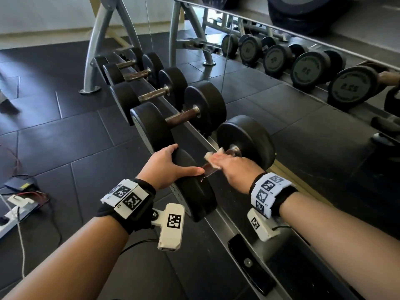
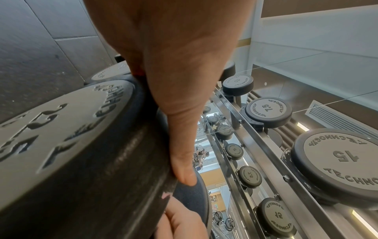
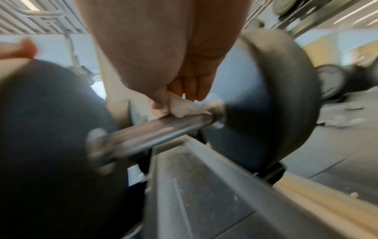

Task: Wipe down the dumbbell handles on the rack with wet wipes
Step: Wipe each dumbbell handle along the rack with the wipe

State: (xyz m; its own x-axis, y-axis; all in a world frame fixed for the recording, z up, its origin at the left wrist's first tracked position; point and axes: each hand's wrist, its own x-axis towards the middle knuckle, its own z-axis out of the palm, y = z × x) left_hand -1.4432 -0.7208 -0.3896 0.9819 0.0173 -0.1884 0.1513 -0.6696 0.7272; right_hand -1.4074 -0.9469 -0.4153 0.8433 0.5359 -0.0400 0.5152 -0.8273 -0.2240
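The nearest black dumbbell lies across the rack, its metal handle [image 1: 208,169] between two round heads. My left hand [image 1: 184,160] grips the near head [image 1: 194,191], thumb on the inner edge and fingers over the rim; the left wrist view shows the thumb [image 2: 184,153] against that head [image 2: 81,153]. My right hand [image 1: 225,162] holds a crumpled white wet wipe [image 1: 213,158] on the handle near the far head [image 1: 251,139]. In the blurred right wrist view the right hand's fingers [image 3: 192,87] pinch the wipe [image 3: 184,108] onto the handle [image 3: 159,129].
Several more dumbbells [image 1: 184,118] line the rack rail [image 1: 238,230] toward the far end, with a grey frame leg [image 1: 95,50] beyond. A mirror [image 1: 313,68] on the right reflects the rack. A power strip and cables [image 1: 17,208] lie on the dark floor at left.
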